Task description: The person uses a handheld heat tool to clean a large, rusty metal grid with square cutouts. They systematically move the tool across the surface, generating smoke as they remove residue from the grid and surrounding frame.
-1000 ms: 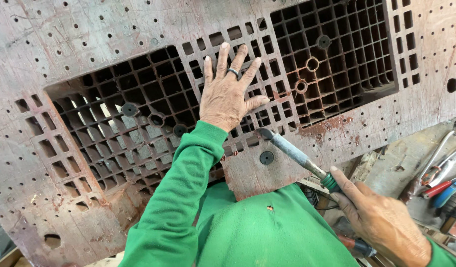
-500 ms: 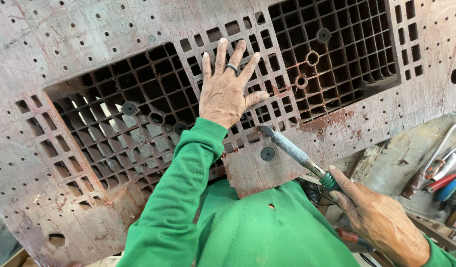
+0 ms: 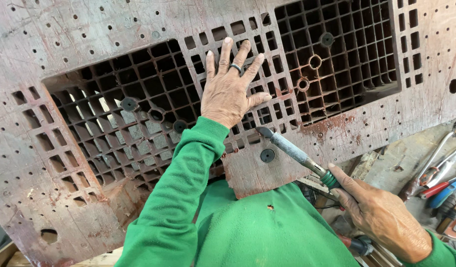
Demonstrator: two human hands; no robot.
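We note the left hand (image 3: pixel 231 91) spread flat on the grid panel (image 3: pixel 89 59), near its middle. The right hand (image 3: pixel 381 220) grips a soldering iron (image 3: pixel 292 151), tip touching the panel's lower edge. Hand tools (image 3: pixel 443 180) lie at the right.

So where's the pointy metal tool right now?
The metal tool is in the right hand, lower right of the head view, its tip touching the reddish plastic pallet just below the left hand.
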